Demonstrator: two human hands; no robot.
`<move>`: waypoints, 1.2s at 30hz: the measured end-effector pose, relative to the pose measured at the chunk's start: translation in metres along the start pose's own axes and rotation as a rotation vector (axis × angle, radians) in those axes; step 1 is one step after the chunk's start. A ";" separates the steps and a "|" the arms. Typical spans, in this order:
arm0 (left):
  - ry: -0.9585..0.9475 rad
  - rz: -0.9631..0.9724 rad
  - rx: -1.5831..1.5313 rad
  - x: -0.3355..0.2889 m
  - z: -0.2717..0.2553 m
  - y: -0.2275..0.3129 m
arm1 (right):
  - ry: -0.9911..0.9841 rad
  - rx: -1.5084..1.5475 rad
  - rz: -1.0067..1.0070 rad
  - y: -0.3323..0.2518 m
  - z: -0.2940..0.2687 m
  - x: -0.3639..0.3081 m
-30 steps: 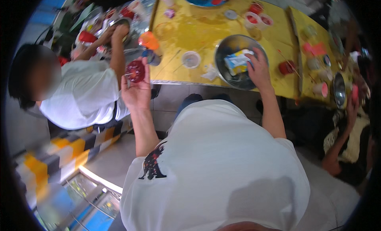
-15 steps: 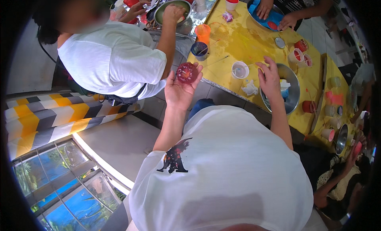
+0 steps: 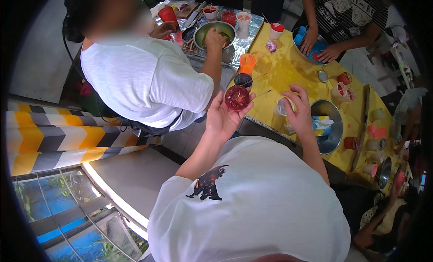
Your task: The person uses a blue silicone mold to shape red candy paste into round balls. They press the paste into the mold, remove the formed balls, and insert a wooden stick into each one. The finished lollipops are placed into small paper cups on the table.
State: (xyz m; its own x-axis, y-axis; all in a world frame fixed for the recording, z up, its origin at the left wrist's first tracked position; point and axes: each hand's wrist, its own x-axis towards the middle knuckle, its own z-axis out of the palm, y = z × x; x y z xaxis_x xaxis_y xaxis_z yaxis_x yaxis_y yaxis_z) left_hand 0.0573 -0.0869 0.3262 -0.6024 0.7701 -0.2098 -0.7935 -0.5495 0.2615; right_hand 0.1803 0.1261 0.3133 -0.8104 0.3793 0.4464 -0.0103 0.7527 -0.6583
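Note:
My left hand (image 3: 222,122) is palm up and holds a glossy, dark red round piece (image 3: 237,98) with pale streaks and a small dimple in its middle. The piece lies against the fingers, its underside hidden by them. My right hand (image 3: 297,109) hangs over the table edge with its fingers apart and nothing in them. Just behind those fingers stands a white cup (image 3: 280,108), partly covered. A steel bowl (image 3: 334,142) with a blue-and-white packet (image 3: 323,125) in it sits to the right of that hand. Beyond the red piece are a dark cup (image 3: 243,80) and an orange cup (image 3: 247,63).
A co-worker in a white shirt (image 3: 149,77) stands close at my left, one hand in a steel bowl (image 3: 201,36). Across the yellow-covered table (image 3: 288,70), another person's hands (image 3: 328,53) are in a bowl of blue material. Several cups (image 3: 343,78) stand at the right.
My left hand and the red piece have shifted right, closer to my right hand. The piece shows a smoother face than before. The whole view has swung somewhat left.

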 end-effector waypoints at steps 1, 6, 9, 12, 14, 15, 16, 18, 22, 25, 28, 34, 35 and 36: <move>-0.007 -0.001 0.012 -0.002 0.003 0.002 | -0.002 0.042 -0.005 -0.012 0.003 0.004; -0.055 -0.082 0.011 -0.009 0.023 0.010 | 0.016 0.143 -0.093 -0.062 0.008 0.022; -0.068 -0.122 -0.007 -0.012 0.030 0.012 | 0.020 0.178 -0.139 -0.087 0.007 0.028; -0.049 -0.145 -0.038 -0.011 0.032 0.012 | 0.028 0.194 -0.135 -0.101 0.006 0.029; -0.043 -0.156 -0.046 -0.012 0.030 0.011 | 0.047 0.203 -0.121 -0.103 0.007 0.026; -0.051 -0.160 -0.046 -0.014 0.031 0.011 | 0.063 0.201 -0.126 -0.102 0.007 0.025; -0.062 -0.171 -0.044 -0.013 0.033 0.012 | 0.085 0.193 -0.129 -0.100 0.007 0.025; -0.096 -0.190 0.006 -0.014 0.037 0.013 | 0.118 0.188 -0.112 -0.096 0.006 0.020; -0.119 -0.199 0.080 -0.012 0.035 0.014 | 0.140 0.208 -0.043 -0.090 0.006 0.011; -0.096 -0.231 0.049 -0.011 0.035 0.013 | 0.139 0.178 -0.025 -0.085 0.009 0.005; -0.095 -0.259 -0.010 -0.008 0.019 0.009 | 0.147 0.166 -0.001 -0.073 0.010 -0.004; 0.002 -0.316 -0.058 -0.002 0.020 -0.006 | 0.235 0.233 0.030 -0.065 0.003 -0.016; 0.012 -0.326 -0.037 -0.002 0.022 -0.011 | 0.233 0.275 0.044 -0.065 0.000 -0.019; 0.015 -0.329 -0.024 0.001 0.021 -0.011 | 0.266 0.248 0.045 -0.065 -0.001 -0.022</move>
State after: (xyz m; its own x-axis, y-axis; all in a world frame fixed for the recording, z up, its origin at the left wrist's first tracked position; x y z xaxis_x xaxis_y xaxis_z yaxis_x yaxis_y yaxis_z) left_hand 0.0678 -0.0735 0.3428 -0.3143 0.9029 -0.2932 -0.9475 -0.2795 0.1551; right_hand 0.1996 0.0696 0.3465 -0.6329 0.5603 0.5344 -0.1467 0.5909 -0.7933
